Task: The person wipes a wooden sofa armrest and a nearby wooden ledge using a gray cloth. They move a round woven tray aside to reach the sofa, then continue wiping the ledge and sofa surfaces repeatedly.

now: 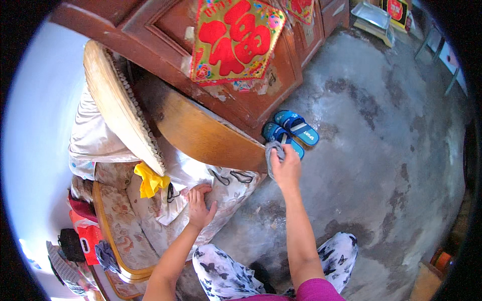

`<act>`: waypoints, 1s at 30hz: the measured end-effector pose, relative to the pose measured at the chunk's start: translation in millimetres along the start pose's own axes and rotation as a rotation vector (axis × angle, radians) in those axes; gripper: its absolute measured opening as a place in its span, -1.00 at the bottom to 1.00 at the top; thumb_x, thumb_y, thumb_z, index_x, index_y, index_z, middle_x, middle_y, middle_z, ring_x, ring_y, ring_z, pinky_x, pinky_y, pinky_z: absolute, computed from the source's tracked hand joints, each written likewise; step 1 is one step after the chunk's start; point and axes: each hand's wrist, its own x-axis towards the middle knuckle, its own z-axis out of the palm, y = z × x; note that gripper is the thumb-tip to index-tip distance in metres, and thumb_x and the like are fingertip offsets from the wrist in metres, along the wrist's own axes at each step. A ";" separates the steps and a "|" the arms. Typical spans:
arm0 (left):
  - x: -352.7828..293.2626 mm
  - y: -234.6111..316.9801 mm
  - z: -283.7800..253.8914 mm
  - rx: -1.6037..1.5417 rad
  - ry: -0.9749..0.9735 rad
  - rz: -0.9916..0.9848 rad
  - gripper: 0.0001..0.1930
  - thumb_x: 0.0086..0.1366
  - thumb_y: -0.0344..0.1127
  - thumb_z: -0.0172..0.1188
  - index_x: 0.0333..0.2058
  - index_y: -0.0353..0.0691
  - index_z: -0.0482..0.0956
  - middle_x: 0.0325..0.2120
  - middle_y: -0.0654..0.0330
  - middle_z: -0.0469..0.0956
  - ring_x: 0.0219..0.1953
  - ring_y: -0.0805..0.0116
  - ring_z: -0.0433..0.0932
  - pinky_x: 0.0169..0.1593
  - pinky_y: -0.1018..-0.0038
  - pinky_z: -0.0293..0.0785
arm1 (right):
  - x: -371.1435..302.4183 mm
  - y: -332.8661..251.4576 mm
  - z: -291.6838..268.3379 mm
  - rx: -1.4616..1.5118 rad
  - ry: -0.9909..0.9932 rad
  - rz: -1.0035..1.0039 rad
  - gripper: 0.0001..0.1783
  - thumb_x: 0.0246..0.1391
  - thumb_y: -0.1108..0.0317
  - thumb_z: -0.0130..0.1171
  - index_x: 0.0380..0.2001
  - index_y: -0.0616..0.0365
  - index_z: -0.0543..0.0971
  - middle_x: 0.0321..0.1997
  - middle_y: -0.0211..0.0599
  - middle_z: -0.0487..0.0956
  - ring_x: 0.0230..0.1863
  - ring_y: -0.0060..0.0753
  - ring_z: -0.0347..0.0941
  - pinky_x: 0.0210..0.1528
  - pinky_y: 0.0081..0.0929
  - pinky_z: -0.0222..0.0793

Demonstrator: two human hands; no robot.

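Note:
My right hand (285, 168) is closed around a grey cloth (273, 150), at the front end of a curved brown wooden panel (216, 133) that looks like the sofa's arm. Just beyond it, a pair of blue slippers (293, 128) stands on the floor. My left hand (200, 204) lies with fingers stretched out on the floral sofa seat (233, 198), at the edge of a white cloth (183, 173). Dark cords lie around that cloth. A crumpled yellow cloth or bag (149, 179) sits further left, under the rim of a large round woven tray (120, 105).
A brown wooden door (175, 35) with a red and gold decoration (236, 42) rises beyond the sofa. Clothes and an orange-red bag (86, 241) are heaped behind the sofa's wooden frame (115, 226). Grey, stained concrete floor (361, 165) spreads right, with a metal tray (371, 15) far off.

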 end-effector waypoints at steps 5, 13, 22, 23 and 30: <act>-7.9 -1.9 -2.3 -0.037 0.001 -0.053 -0.49 0.09 -0.23 0.31 0.03 -0.16 0.43 0.05 0.05 0.48 0.13 -0.02 0.39 0.25 0.07 0.22 | 33.2 -125.0 -36.4 0.617 0.005 -0.155 -0.66 0.22 0.15 0.27 -0.13 0.21 0.61 -0.12 -0.01 0.67 -0.05 0.05 0.62 0.04 -0.21 0.48; -4.1 -4.2 0.3 -0.043 0.067 0.002 -0.52 0.10 -0.22 0.32 0.01 -0.14 0.46 0.02 0.10 0.48 0.10 0.00 0.40 0.20 0.09 0.26 | 87.6 -265.2 -29.6 0.035 -0.391 -0.675 -0.64 0.13 0.10 0.29 -0.14 0.14 0.62 -0.12 -0.05 0.65 -0.05 0.14 0.55 0.03 -0.10 0.47; -4.7 0.0 -6.3 -0.065 0.101 -0.013 -0.53 0.13 -0.17 0.33 0.01 -0.10 0.46 0.03 0.14 0.47 0.11 0.03 0.39 0.22 0.06 0.23 | -2.8 -47.3 -44.6 -0.174 -0.159 -0.584 -0.60 -0.08 0.60 0.27 -0.09 0.22 0.54 -0.06 -0.03 0.50 0.00 0.11 0.43 0.09 -0.17 0.40; -6.2 -1.0 -4.6 -0.049 0.119 -0.010 -0.54 0.14 -0.17 0.33 0.01 -0.10 0.46 0.03 0.15 0.47 0.12 0.04 0.39 0.22 0.06 0.23 | -6.5 -53.3 -44.5 -0.072 -0.084 -0.566 -0.58 -0.10 0.61 0.25 -0.08 0.21 0.54 -0.06 -0.05 0.49 0.01 0.11 0.42 0.09 -0.18 0.39; -16.1 -9.3 -0.3 -0.091 0.136 -0.016 -0.55 0.13 -0.19 0.33 0.00 -0.09 0.47 0.01 0.15 0.48 0.12 0.05 0.40 0.23 0.08 0.22 | -18.9 -141.6 -11.5 0.071 0.100 -0.946 -0.48 -0.21 0.64 0.16 -0.05 0.12 0.53 0.06 -0.12 0.46 0.18 0.11 0.31 0.32 -0.03 0.17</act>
